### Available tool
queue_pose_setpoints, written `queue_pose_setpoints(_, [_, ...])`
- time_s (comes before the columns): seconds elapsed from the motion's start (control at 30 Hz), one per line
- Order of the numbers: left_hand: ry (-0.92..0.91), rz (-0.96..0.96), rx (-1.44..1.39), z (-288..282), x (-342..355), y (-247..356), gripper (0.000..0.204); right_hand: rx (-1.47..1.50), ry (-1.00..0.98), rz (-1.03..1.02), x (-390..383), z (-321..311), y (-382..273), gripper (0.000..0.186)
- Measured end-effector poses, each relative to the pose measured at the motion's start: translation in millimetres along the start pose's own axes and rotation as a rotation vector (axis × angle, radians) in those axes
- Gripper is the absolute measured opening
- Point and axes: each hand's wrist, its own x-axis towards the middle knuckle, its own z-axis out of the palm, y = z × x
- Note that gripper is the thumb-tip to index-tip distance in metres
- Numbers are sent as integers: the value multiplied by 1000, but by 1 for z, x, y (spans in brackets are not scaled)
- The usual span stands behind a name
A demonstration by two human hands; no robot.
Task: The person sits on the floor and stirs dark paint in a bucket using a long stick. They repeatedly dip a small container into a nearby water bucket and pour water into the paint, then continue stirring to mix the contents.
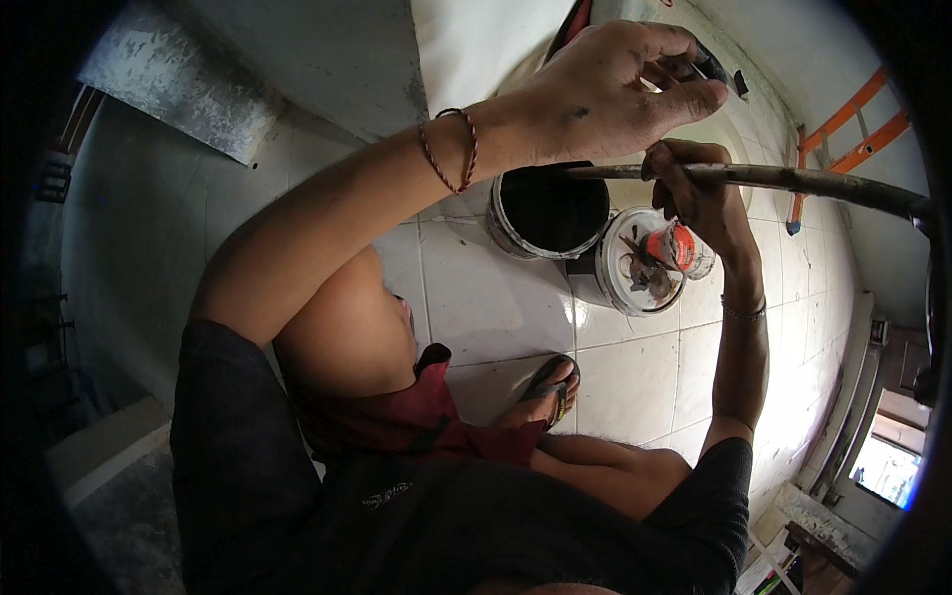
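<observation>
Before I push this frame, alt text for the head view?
A person's right hand grips a long dark rod, one end at an open bucket that's dark inside; the left hand is raised nearer the camera, fingers curled. A lidded bucket beside the open one carries an orange-red container; both stand on pale tiles.

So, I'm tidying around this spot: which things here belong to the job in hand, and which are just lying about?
Probably in use:
dark rod in the right hand
open bucket near the rod's end

Apparently just lying about:
lidded bucket
orange-red container on top
orange ladder
</observation>
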Motion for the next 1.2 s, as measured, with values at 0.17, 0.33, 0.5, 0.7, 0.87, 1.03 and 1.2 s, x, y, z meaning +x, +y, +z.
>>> queue_pose_setpoints(0.17, [29,26,1,-1,-1,2,37,-81,-23,8,-1,2,1,42])
queue_pose_setpoints(0.33, [12,-17,18,-3,-1,4,38,-113,-27,-44,-3,1,2,41])
queue_pose_setpoints(0.5, [9,17,13,-4,-2,3,39,-42,-33,38,-7,0,3,46])
queue_pose_setpoints(0.7, [17,-12,24,-3,-2,4,42,-110,-101,11,-6,-1,6,45])
queue_pose_setpoints(0.87, [-2,-50,23,-3,-3,4,42,-156,-85,-52,-6,-1,9,41])
queue_pose_setpoints(1.03, [3,-13,24,-2,-2,1,41,-142,-64,-24,-7,-2,10,39])
queue_pose_setpoints(1.2, [-10,-14,37,-2,-1,-1,40,-117,-62,-14,-7,-2,10,38])
